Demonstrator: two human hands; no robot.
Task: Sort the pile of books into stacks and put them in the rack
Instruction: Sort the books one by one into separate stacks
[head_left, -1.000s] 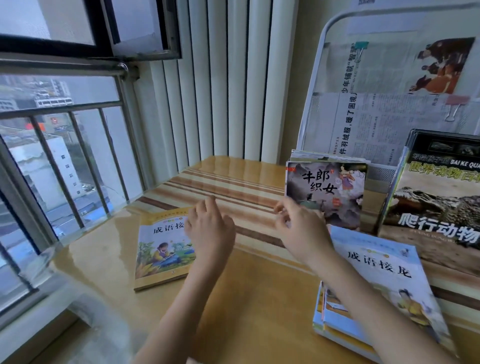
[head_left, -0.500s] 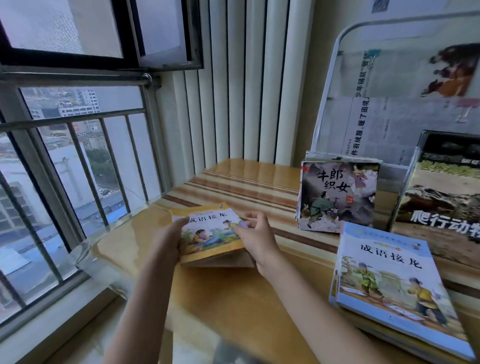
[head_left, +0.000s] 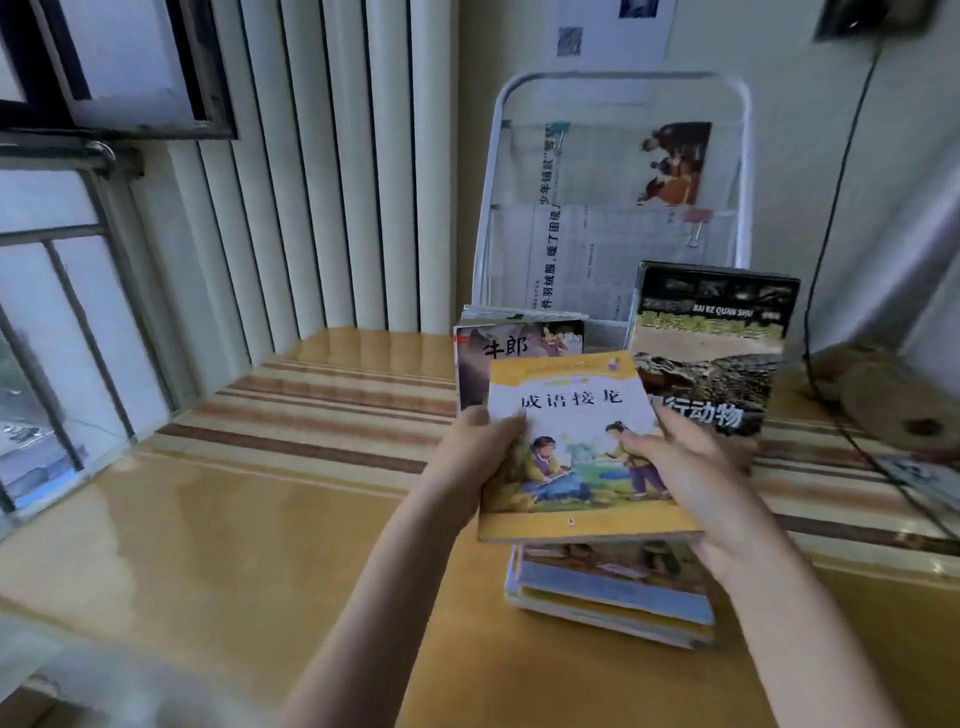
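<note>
Yellow book (head_left: 582, 447), cover up, held in the air just above the flat stack (head_left: 613, 597) lying on the surface (head_left: 234, 545). Not touching the stack yet, as far as I can tell; its near edge overhangs the stack's top.

Left hand (head_left: 478, 457) grips the book's left edge, thumb on the cover. Right hand (head_left: 691, 483) grips the right edge, fingers (head_left: 641, 447) pressed onto the cover art. Both hands are closed on the book.

Stack below: several thin books, blue and yellow edges showing, roughly squared up. Top cover is mostly hidden by the held book.

Behind: grey picture book (head_left: 511, 358) stands upright in front of the white rack (head_left: 623, 208), with more books behind it. Dark reptile book (head_left: 711, 353) stands just to its right, leaning back. Newspapers sit clipped in the rack's upper tiers.

Step, my read: sorting phase, adding this title to the matching flat stack. Racking isn't finished.

Next move needs: lower it flat, line edges up with the stack, release both sides together. Risk: sliding the top books askew if it lands off-centre. The cable (head_left: 883, 478) on the right is clear of the drop.
</note>
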